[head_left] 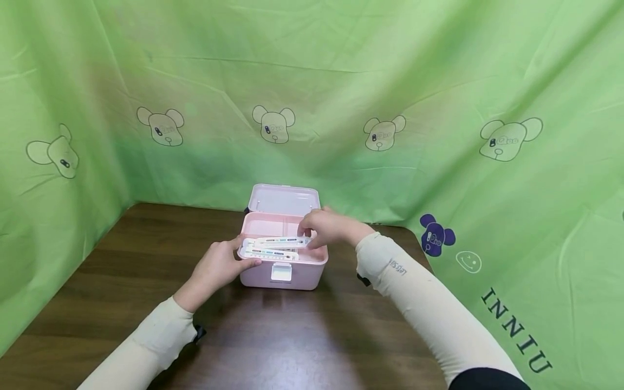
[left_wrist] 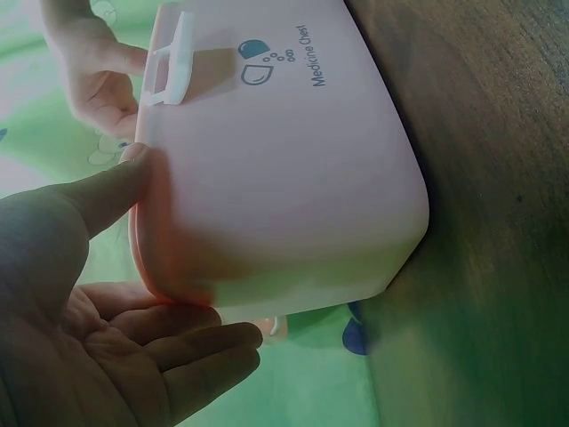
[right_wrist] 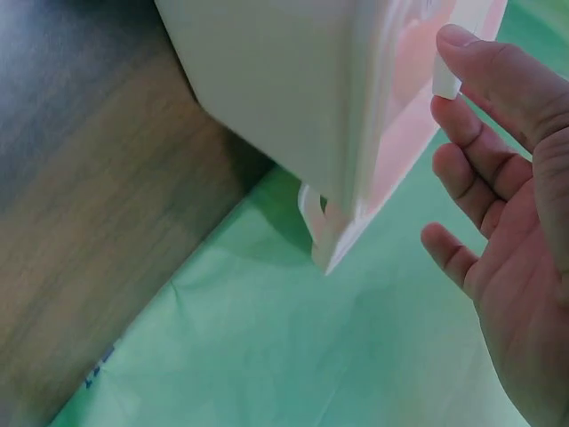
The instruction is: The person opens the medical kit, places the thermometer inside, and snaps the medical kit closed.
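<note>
A pink medicine chest [head_left: 304, 275] stands on the table with its lid tipped back. My left hand [head_left: 216, 269] holds its near left corner, thumb on the front rim and fingers along the left side; the left wrist view shows this hand [left_wrist: 98, 294] close up. Inside the chest, near its top, lie slim white packs [head_left: 270, 253] with printed marks. Between thumb and fingertips, my right hand [head_left: 331, 226] pinches the right end of the upper white pack [head_left: 280, 241]. That pack's end [right_wrist: 446, 80] also shows in the right wrist view.
The raised lid [head_left: 285, 199] leans at the chest's back. A white latch [head_left: 281, 271] hangs on the front. Dark wooden table [head_left: 195, 346] lies around the chest, and a green printed cloth [head_left: 322, 70] encloses the back and sides.
</note>
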The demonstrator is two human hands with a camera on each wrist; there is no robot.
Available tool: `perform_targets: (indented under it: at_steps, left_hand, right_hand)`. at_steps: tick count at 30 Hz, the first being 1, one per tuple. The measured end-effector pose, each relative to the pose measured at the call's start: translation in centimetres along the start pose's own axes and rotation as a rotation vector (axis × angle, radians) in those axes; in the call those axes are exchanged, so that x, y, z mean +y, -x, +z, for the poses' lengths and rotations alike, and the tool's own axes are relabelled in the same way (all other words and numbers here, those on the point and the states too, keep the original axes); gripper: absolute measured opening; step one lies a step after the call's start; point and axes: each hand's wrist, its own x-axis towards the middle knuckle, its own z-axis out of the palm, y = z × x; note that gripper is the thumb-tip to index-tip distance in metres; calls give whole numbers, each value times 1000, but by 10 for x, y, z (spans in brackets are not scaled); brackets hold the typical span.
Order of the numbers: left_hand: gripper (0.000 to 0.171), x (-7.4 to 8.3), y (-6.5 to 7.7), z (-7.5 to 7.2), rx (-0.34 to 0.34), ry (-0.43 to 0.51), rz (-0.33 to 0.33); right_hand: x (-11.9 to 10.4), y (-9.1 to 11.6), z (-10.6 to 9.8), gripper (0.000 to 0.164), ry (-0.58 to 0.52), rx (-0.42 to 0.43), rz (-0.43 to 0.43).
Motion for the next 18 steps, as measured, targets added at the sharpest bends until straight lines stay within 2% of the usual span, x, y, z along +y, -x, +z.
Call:
perform_targets:
  at_steps: [10, 18]
  left_hand:
    - [78, 1, 0, -1, 0, -2, 3]
    - [77, 1, -1, -1, 1, 5, 7]
  right_hand:
    - [-11, -3, 10, 25, 48, 50, -10]
    - [-15, -6, 13, 23, 24, 69, -6]
